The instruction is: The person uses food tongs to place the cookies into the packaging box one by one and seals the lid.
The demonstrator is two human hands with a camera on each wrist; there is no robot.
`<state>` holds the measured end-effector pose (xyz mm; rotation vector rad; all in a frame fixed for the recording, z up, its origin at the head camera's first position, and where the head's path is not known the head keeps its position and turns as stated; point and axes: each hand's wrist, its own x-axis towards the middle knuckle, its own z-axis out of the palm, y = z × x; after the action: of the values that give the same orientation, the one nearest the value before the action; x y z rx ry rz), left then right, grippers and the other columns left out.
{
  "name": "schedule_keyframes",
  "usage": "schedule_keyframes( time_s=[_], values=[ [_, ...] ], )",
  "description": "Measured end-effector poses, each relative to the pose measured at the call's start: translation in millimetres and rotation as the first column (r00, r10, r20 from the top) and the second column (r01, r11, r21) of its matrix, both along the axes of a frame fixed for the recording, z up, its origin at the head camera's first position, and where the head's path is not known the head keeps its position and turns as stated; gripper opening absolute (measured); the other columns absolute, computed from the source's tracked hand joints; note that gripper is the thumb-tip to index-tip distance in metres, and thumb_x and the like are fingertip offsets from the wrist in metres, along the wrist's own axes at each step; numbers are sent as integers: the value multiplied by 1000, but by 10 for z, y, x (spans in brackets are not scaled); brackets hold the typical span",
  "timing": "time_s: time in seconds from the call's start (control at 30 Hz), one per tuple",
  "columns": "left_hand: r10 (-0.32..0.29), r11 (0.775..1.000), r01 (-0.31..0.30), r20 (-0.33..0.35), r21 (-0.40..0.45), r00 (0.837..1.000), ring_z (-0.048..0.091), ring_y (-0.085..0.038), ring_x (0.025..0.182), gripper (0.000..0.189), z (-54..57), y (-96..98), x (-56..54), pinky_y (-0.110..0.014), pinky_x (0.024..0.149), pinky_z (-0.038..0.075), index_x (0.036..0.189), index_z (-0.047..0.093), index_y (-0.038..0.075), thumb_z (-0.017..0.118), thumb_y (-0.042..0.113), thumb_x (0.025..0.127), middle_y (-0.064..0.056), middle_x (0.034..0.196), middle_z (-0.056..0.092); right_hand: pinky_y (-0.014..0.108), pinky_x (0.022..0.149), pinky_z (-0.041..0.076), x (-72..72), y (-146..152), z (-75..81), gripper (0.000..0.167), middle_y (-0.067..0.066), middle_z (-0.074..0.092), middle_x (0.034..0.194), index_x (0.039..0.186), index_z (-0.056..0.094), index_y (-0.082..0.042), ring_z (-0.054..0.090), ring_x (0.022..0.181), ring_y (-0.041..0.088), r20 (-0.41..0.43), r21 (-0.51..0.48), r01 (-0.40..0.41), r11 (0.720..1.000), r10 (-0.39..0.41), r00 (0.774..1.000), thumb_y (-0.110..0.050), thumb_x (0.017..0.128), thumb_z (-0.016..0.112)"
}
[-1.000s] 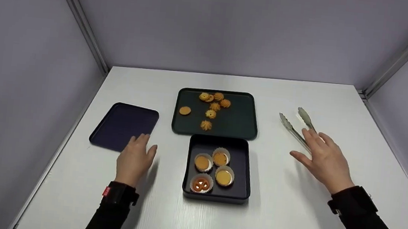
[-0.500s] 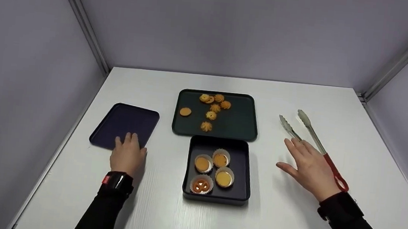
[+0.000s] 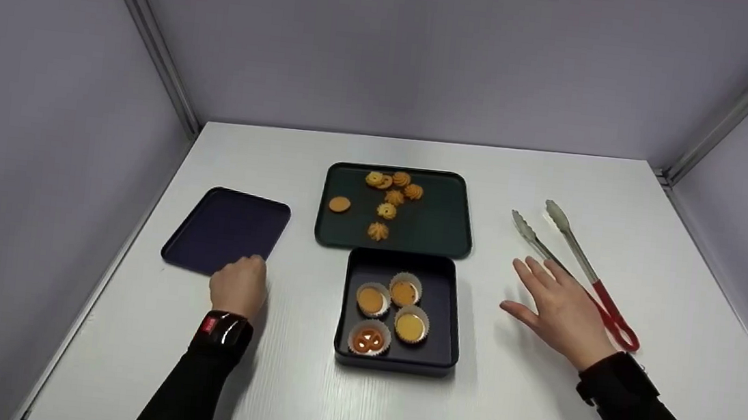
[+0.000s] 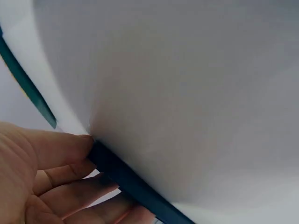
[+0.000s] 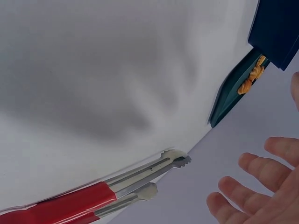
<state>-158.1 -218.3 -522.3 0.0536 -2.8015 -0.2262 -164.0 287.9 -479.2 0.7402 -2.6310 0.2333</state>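
My left hand [image 3: 239,287] pinches the near right corner of a shallow dark blue lid [image 3: 228,230] that lies on the table. In the left wrist view the thumb touches the end of the lid's edge [image 4: 135,184], and the other fingers curl against its outer side. My right hand [image 3: 560,310] hovers with spread fingers, holding nothing. It partly covers the metal tongs with red handles [image 3: 605,304], which the right wrist view shows lying apart from the fingers. Between the hands stands a dark square box [image 3: 432,349] with several paper cups [image 3: 370,336] of biscuits and a pretzel.
Behind the box lies a dark green tray [image 3: 442,216] bearing several loose cookies [image 3: 394,197], most of them on its left half. The box's far rim meets the tray's near edge. Grey walls [image 3: 389,54] enclose the white table [image 3: 355,407] at the back and sides.
My left hand has moved left onto the lid's near corner, and its fingers have curled around it. The lid has shifted very slightly left. My right hand has moved left and nearer, uncovering the tongs' handles.
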Motion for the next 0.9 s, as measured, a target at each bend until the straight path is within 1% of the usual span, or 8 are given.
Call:
schedule_keyframes(
  time_s=[0.23, 0.37, 0.43, 0.5, 0.6, 0.7, 0.83, 0.9],
  values=[
    [9, 998, -13, -66, -56, 998, 64, -44, 57, 16, 10, -22, 18, -56, 49, 50, 71, 56, -3, 58, -9, 86, -25, 66, 61, 57, 100, 46, 6, -6, -11, 74, 25, 62, 138, 141, 60, 0, 55, 127, 47, -1, 2, 12, 1000, -12, 1000, -39, 83, 83],
    [18, 998, -25, -124, -53, 992, 62, -42, 52, 20, 93, -40, 1, -55, 45, 48, 71, 50, 1, 56, -9, 87, -22, 64, 58, 57, 100, 46, 8, 2, -12, 73, 25, 62, 138, 141, 59, 0, 55, 127, 47, 8, 2, 21, 1000, -21, 1000, -38, 83, 83],
    [23, 999, -29, -126, -41, 992, 61, -42, 52, 20, 152, -47, -17, -55, 44, 47, 72, 48, 2, 54, -8, 89, -21, 64, 57, 57, 101, 45, 10, 7, -15, 73, 25, 61, 138, 141, 59, 0, 55, 127, 47, 8, 4, 23, 1000, -23, 1000, -38, 84, 82],
    [32, 999, -35, -107, -24, 994, 62, -44, 53, 18, 213, -57, -33, -56, 45, 47, 75, 48, 1, 52, -7, 90, -22, 64, 58, 57, 101, 45, 12, 13, -18, 73, 25, 62, 138, 141, 59, 0, 55, 127, 48, 4, 6, 25, 1000, -25, 1000, -38, 84, 82],
    [55, 998, -54, -58, 16, 997, 64, -48, 58, 12, 328, -82, -45, -59, 49, 48, 83, 47, 0, 48, -5, 93, -26, 64, 60, 57, 100, 46, 14, 16, -20, 72, 25, 61, 138, 141, 59, 0, 55, 127, 47, 0, 9, 22, 1000, -22, 1000, -38, 84, 82],
    [85, 994, -82, -41, 68, 996, 65, -51, 60, 4, 477, -119, -57, -61, 51, 48, 92, 46, -1, 45, -5, 94, -29, 66, 63, 58, 100, 46, 15, 17, -13, 71, 24, 61, 138, 141, 59, 0, 55, 127, 47, 0, 8, 22, 1000, -22, 1000, -38, 85, 81],
    [133, 980, -118, -88, 160, 987, 65, -54, 62, 10, 746, -174, -89, -63, 51, 48, 105, 43, -7, 47, -3, 96, -36, 73, 65, 59, 99, 46, 13, 30, 3, 70, 25, 61, 138, 141, 59, 0, 55, 127, 47, -4, 6, 25, 1000, -25, 1000, -36, 86, 81],
    [167, 966, -137, -122, 219, 978, 64, -56, 63, 14, 887, -194, -106, -63, 52, 48, 107, 43, -7, 50, 0, 98, -38, 76, 65, 59, 99, 46, 9, 39, 11, 69, 25, 61, 139, 141, 59, 0, 55, 126, 48, -4, 5, 22, 1000, -22, 1000, -36, 86, 81]
  ],
)
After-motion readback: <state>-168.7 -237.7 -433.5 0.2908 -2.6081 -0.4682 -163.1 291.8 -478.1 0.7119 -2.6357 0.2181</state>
